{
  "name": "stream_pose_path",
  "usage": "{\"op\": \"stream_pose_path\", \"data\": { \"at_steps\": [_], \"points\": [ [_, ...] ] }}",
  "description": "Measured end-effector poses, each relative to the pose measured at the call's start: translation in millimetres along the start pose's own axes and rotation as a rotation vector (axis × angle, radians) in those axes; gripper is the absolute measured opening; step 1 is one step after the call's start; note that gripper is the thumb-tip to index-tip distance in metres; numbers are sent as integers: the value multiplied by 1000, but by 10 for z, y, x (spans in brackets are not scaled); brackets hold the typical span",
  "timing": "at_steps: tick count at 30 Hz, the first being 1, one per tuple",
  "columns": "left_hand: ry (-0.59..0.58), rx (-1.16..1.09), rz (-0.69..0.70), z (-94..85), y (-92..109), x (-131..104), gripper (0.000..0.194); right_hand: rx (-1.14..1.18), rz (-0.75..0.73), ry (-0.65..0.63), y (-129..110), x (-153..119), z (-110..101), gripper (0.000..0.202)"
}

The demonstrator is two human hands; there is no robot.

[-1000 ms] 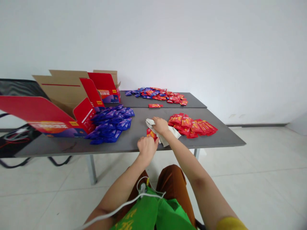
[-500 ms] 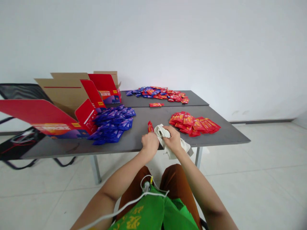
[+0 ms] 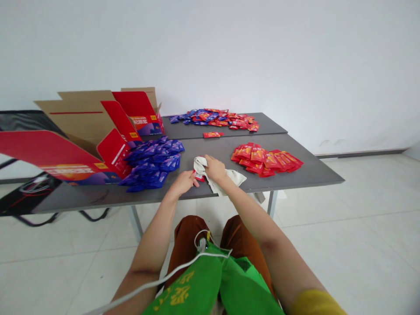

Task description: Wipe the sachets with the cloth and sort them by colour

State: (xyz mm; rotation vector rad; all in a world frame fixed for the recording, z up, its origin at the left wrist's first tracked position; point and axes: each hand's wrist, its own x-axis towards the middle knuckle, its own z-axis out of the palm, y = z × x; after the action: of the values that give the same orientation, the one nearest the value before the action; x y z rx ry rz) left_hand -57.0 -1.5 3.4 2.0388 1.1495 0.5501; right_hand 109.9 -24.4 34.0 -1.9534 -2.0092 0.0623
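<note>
Near the front edge of the grey table (image 3: 210,151), my left hand (image 3: 184,182) pinches the left end of a red packet (image 3: 200,178). My right hand (image 3: 215,168) grips a white cloth (image 3: 201,164) and presses it over the packet, covering much of it. The cloth's loose end spreads to the right under my wrist. Blue packets (image 3: 154,162) lie in a pile left of my hands. A pile of red packets (image 3: 262,158) lies to the right.
Open red boxes (image 3: 75,173) stand at the left. At the back lies a mixed heap of blue and red packets (image 3: 213,119), with a single red packet (image 3: 212,134) in front of it. A white cable (image 3: 157,288) crosses my green apron (image 3: 210,280).
Both hands have moved left and a little farther onto the table with the cloth and packet. The packet, upright before, now lies low and mostly under the cloth. The view has shifted slightly.
</note>
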Motion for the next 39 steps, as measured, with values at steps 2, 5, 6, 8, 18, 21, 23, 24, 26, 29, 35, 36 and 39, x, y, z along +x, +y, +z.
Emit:
{"op": "stream_pose_path", "data": {
  "at_steps": [2, 5, 6, 8, 18, 21, 23, 24, 26, 29, 35, 36, 39],
  "points": [
    [-33, -5, -34, 9, 71, -10, 44, -28, 99, -14, -16, 93, -21, 31],
    [-75, -44, -70, 33, 146, -87, 42, -29, 85, 1, -53, 27, -48, 27],
    [-90, -59, -74, 40, 153, -116, 39, -27, 48, 6, -67, -39, -50, 26],
    [-114, -80, -66, 54, 149, -157, 32, -21, -54, 15, -84, -188, -41, 24],
    [-145, -126, -58, 75, 210, -150, 28, -85, 38, -2, -48, 51, -80, 27],
    [-163, -172, -59, 26, 220, -190, 28, -79, 15, -4, -67, 33, -123, 26],
    [-187, -180, -69, -22, 234, -210, 27, -69, -30, -13, -52, -118, -133, 24],
    [-210, -182, -74, -47, 244, -213, 26, -59, -55, -15, -36, -217, -127, 24],
    [-290, -187, -71, -91, 265, -202, 23, -36, -80, 3, -2, -415, -93, 25],
    [-402, -180, -55, -112, 278, -149, 18, -48, -16, 58, 4, -561, -11, 24],
    [-11, -183, -186, 145, 221, -69, 34, -215, 161, 115, -56, -173, 108, 21],
    [99, -167, -224, 198, 217, -74, 36, -235, 177, 117, -62, -105, 115, 22],
    [315, -23, -335, 275, 243, -99, 35, -277, 170, 135, -75, -29, 123, 22]
  ]
}}
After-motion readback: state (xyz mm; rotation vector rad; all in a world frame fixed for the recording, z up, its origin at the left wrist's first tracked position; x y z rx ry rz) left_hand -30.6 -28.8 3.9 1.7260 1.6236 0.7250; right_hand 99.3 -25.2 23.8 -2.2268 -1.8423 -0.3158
